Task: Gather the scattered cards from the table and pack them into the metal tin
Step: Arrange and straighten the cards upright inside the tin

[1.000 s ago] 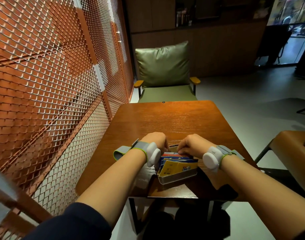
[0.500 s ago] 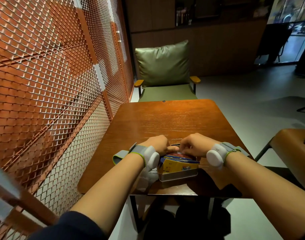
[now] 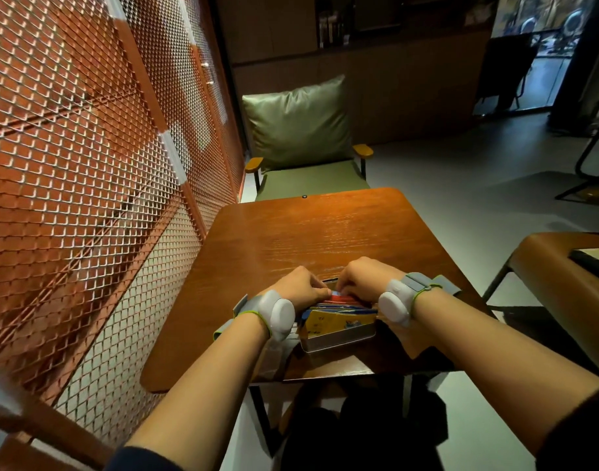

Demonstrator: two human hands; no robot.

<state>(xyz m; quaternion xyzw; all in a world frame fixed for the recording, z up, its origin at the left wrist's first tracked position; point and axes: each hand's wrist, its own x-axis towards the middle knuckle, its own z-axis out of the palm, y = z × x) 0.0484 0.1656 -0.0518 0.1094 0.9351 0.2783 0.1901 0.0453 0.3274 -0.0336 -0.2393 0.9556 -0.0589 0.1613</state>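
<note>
Together — both hands [image 3: 332, 287] on glossy cards [image 3: 338, 309] — rectangular metal tin [image 3: 338, 339].

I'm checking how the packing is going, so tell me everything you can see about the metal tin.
The tin is a shallow rectangular box of dull silver metal with rounded corners, open, no lid visible on it. It sits flat on the wooden table near its near edge. Cards stand packed inside, a yellow one facing the camera, rising above the rim. The left hand and right hand press on the cards from above at the far side. The far wall is hidden.
</note>
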